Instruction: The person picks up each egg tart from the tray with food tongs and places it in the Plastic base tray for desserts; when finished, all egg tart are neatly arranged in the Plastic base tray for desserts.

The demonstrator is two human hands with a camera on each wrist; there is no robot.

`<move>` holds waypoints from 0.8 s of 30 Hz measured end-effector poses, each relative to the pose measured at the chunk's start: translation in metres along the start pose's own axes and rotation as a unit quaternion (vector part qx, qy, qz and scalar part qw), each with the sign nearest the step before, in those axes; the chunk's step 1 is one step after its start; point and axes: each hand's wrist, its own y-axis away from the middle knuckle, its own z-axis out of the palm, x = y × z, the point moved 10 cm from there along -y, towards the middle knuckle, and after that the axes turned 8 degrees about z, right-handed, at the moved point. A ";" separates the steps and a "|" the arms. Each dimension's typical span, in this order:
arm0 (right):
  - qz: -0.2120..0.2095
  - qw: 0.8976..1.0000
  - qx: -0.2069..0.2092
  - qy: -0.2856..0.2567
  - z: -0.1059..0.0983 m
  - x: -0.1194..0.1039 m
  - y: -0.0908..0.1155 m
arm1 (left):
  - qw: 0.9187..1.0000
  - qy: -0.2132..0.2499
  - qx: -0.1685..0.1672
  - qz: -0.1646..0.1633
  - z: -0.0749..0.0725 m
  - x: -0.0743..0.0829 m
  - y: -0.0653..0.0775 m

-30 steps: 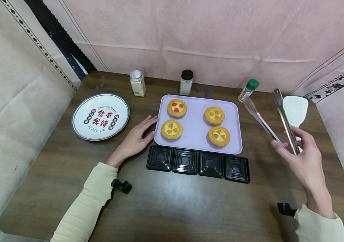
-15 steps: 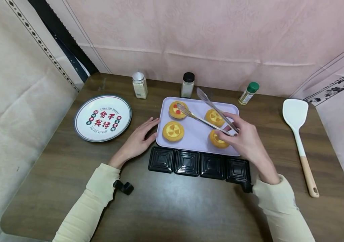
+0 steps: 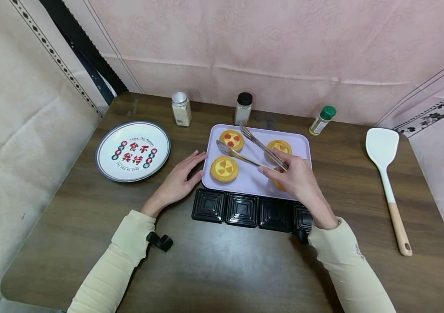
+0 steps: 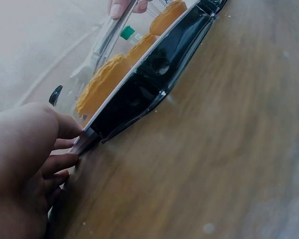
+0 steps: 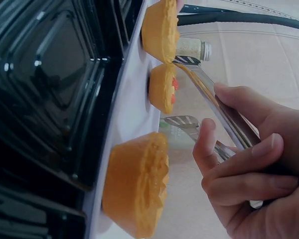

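Note:
My right hand [image 3: 300, 179] grips metal tongs [image 3: 262, 145] over the lilac tray [image 3: 251, 184]. The tongs' two arms are spread; their tips reach either side of the red-dotted egg tart [image 3: 231, 139] at the back left. In the right wrist view, one tong tip lies between that tart and the front-left yellow tart [image 5: 158, 31]. Two more yellow tarts are on the tray's right side: a back one [image 3: 279, 144] and a front one mostly hidden under my right hand. My left hand [image 3: 177, 183], fingers extended, touches the tray's left edge with fingertips and thumb.
Black square moulds [image 3: 241, 210] line the tray's front edge. A round plate with red characters [image 3: 133, 151] lies left. Three seasoning jars, silver-capped [image 3: 181, 109], black-capped [image 3: 243, 108] and green-capped [image 3: 322, 120], stand behind. A white spatula [image 3: 386, 174] lies right.
My right hand has carried the tongs from beside the spatula leftward over the tray, up to the red-dotted tart. The left hand has stayed at the tray's edge.

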 end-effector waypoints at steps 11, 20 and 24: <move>-0.008 1.000 -0.010 0.011 0.004 0.001 -0.001 | 1.000 -0.001 0.000 -0.001 0.001 -0.002 -0.001; -0.007 1.000 -0.013 0.017 0.005 0.001 -0.001 | 1.000 -0.001 -0.002 -0.003 0.001 -0.002 -0.001; -0.010 1.000 -0.009 0.018 0.005 0.001 -0.001 | 1.000 -0.003 -0.003 -0.002 0.001 -0.002 -0.001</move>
